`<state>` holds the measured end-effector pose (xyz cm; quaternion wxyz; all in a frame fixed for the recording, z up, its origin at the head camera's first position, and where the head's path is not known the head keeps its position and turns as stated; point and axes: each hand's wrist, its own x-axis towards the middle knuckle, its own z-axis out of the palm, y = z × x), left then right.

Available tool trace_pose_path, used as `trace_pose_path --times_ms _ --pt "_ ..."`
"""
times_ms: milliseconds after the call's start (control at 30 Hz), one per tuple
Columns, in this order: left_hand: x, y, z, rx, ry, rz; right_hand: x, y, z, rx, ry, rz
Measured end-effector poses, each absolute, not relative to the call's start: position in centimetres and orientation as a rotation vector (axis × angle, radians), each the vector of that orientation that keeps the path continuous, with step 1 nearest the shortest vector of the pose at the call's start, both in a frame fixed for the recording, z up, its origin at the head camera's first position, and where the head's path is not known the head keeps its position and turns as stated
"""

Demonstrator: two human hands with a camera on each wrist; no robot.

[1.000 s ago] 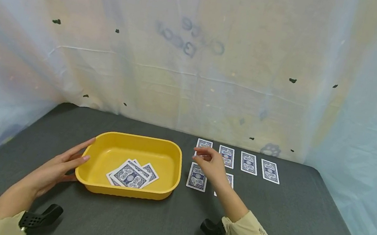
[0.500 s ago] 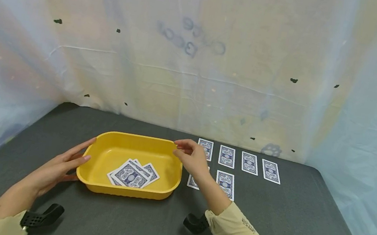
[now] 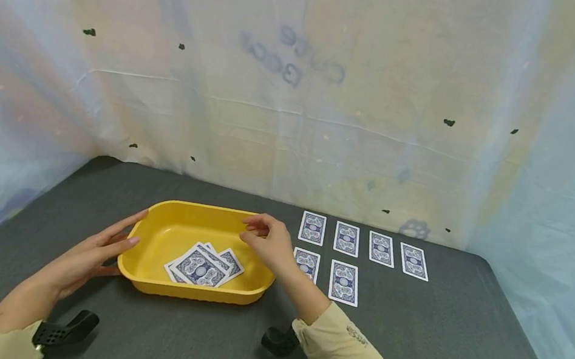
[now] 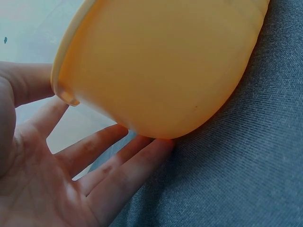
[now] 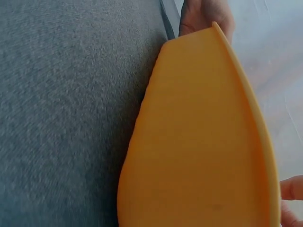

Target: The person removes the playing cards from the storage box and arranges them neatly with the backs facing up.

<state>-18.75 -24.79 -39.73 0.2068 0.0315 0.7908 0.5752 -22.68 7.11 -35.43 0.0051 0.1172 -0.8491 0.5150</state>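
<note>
My left hand (image 3: 83,261) rests its spread fingers against the left end of a yellow plastic tray (image 3: 189,292), with the thumb at the rim. In the left wrist view, fairly straight fingers (image 4: 137,179) touch the tray's outer wall. Several playing cards (image 3: 200,268), blue patterned backs up, lie in an overlapping pile inside the tray. Above the tray's right end hovers my right hand (image 3: 274,246), fingers loosely bent and a gap between thumb and forefinger, with no card showing between them. Only its fingertips (image 5: 291,188) show past the rim in the right wrist view.
Right of the tray, playing cards lie backs up on the dark grey cloth (image 3: 435,347). A far row runs from one card (image 3: 312,228) to another (image 3: 414,262); a nearer row has two, including a card (image 3: 344,282). A pale plastic sheet (image 3: 366,92) hangs behind.
My right hand has moved left from over the laid-out cards to above the tray's right end, uncovering those cards. The left hand, tray and cards have stayed in place.
</note>
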Motion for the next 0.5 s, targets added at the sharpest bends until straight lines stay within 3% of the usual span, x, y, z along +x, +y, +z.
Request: trace_pose_path --times_ms 500 --pt "-18.7 -24.7 -39.5 0.080 2.200 1.607 -22.4 3.2 -36.7 0.404 -2.910 1.565"
